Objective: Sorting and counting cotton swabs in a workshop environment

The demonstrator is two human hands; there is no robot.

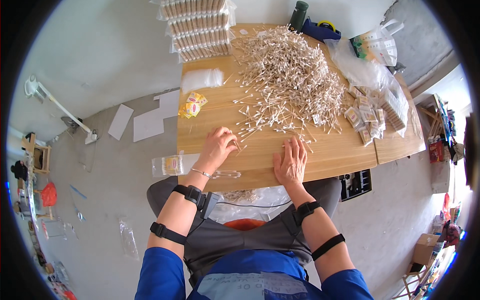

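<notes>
A big loose heap of cotton swabs (295, 75) covers the far middle of the wooden table (330, 157). At its near left edge my left hand (217, 148) is closed, fingertips pinched on a few cotton swabs (237, 146). My right hand (291, 162) lies palm down just below the heap, fingers stretched out near some stray swabs. Below my left wrist several swabs (227, 174) lie side by side near the front edge. To the left of that wrist sits a clear bag of swabs with a yellow label (172, 165).
Stacked packs of swabs (197, 30) stand at the far left, with clear empty bags (202, 80) and yellow cards (192, 105) nearer me. Small filled packs (367, 117) and a large plastic bag (367, 70) lie at right. Behind the heap are a dark green bottle (298, 16) and blue tape dispenser (321, 30).
</notes>
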